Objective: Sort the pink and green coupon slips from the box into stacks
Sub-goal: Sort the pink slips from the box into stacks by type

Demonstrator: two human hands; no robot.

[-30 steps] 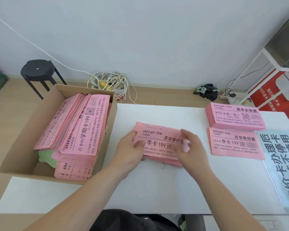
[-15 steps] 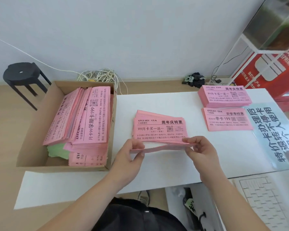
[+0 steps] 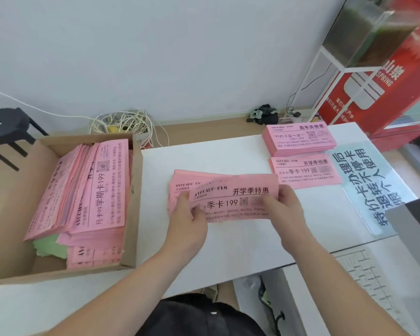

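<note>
A pink coupon slip (image 3: 235, 198) is held flat over the middle of the white table (image 3: 228, 251) — the left hand (image 3: 187, 221) pinching its left end, thumb on top, the right hand (image 3: 285, 207) pinching its right end. A fanned bundle of pink slips (image 3: 180, 180) shows just beneath. At far right sit a thick pink stack (image 3: 298, 139) and a thinner pink stack (image 3: 306, 172) — at left, the cardboard box (image 3: 137, 202) holds boxed pink slips (image 3: 100, 185) over green slips (image 3: 50, 246).
</note>
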